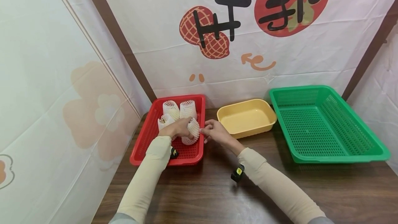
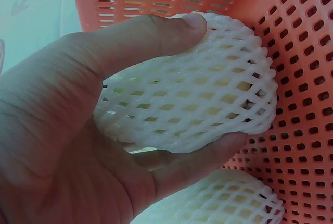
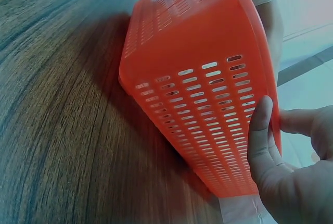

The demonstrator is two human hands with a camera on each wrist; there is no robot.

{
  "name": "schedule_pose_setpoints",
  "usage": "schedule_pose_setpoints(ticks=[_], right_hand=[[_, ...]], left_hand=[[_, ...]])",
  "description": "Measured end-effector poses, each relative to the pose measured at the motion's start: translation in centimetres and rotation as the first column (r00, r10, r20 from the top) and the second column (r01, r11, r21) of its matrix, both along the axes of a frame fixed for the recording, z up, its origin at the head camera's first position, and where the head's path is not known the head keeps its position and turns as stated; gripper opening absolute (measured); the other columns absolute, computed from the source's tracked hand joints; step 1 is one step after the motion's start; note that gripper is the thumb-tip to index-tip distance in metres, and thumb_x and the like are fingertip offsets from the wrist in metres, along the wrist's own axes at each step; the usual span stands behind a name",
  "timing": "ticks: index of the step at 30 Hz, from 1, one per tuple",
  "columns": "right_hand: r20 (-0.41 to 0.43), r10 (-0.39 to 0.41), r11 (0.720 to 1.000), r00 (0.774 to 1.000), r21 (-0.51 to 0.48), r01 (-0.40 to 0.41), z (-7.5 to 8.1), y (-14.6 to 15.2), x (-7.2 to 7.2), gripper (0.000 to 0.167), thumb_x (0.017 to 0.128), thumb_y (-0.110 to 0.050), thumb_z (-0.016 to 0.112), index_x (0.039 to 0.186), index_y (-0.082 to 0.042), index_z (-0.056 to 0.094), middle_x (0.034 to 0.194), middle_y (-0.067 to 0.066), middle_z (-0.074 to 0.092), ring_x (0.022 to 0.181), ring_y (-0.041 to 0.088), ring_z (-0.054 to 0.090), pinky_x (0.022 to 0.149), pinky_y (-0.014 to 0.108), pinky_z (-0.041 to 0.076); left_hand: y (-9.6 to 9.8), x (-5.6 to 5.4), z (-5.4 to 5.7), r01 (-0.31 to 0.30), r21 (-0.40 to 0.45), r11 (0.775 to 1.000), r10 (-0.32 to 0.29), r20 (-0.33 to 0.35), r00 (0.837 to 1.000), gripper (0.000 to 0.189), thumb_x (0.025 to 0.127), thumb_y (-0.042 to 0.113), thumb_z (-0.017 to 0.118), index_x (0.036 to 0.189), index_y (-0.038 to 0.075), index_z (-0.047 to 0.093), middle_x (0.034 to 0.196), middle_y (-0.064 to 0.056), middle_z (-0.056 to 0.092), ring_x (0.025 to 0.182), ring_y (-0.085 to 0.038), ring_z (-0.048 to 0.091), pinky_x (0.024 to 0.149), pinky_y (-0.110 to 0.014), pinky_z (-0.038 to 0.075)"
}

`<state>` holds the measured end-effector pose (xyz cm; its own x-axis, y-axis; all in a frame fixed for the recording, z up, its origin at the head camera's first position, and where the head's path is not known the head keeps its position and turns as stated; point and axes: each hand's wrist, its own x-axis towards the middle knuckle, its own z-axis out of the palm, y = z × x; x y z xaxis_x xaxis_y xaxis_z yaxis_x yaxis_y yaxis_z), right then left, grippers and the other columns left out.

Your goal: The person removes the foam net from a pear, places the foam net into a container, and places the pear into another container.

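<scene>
Inside the red plastic basket point(image 1: 186, 161), my left hand point(image 1: 178, 128) grips a white foam fruit net point(image 1: 193, 133). In the left wrist view its thumb lies over the top of the net point(image 2: 192, 91) and the fingers curl beneath; something pale yellow-green shows through the mesh. Several more white foam nets point(image 1: 188, 109) stand in the same basket, one of them point(image 2: 218, 200) just below my fingers. My right hand point(image 1: 217, 133) pinches the basket's right rim, with thumb and fingers on either side of the wall point(image 3: 208, 99) in the right wrist view.
A yellow plastic tub point(image 1: 245, 118) stands right of the red basket, near the back cloth. Farther right is a large green slotted basket point(image 1: 311, 130). All stand on a dark wood table point(image 1: 224, 196), with printed cloth walls point(image 1: 155, 61) behind and at the sides.
</scene>
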<state>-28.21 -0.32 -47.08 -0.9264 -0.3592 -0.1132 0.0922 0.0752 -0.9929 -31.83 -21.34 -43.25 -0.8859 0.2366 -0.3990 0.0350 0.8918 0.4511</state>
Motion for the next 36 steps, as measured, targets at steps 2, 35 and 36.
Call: schedule_pose_setpoints(ticks=[2,35,36], right_hand=[[0.005,-0.001,1.0,1.0,-0.009,0.001,0.02,-0.01,0.0,0.055,0.102,-0.01,0.07,0.146,0.01,0.045,0.096,0.012,0.07,0.068,0.017,0.068,0.091,0.062,0.06],[0.005,-0.005,0.998,1.0,-0.059,0.005,-0.34,-0.25,-0.15,0.056,0.101,-0.007,0.07,0.145,0.014,0.042,0.09,0.007,0.067,0.072,0.014,0.068,0.092,0.063,0.059],[0.005,-0.006,0.998,1.0,-0.061,0.006,-0.31,-0.27,-0.14,0.055,0.101,-0.007,0.07,0.144,0.014,0.042,0.091,0.007,0.067,0.073,0.014,0.068,0.093,0.063,0.059]], left_hand=[[0.03,-0.01,0.04,0.006,-0.005,1.0,-0.006,-0.004,1.0,0.108,0.084,0.022,0.089,0.17,0.016,0.025,0.171,-0.017,0.037,0.155,-0.039,0.039,0.123,-0.066,0.034],[-0.25,-0.26,-0.06,0.11,-0.032,0.993,-0.113,-0.116,0.987,0.103,0.085,0.025,0.088,0.167,0.005,0.029,0.166,-0.021,0.043,0.154,-0.039,0.041,0.125,-0.058,0.035],[-0.29,-0.3,-0.02,0.118,-0.034,0.992,-0.121,-0.121,0.985,0.103,0.085,0.026,0.088,0.167,0.005,0.03,0.165,-0.021,0.044,0.153,-0.039,0.042,0.125,-0.058,0.036]])
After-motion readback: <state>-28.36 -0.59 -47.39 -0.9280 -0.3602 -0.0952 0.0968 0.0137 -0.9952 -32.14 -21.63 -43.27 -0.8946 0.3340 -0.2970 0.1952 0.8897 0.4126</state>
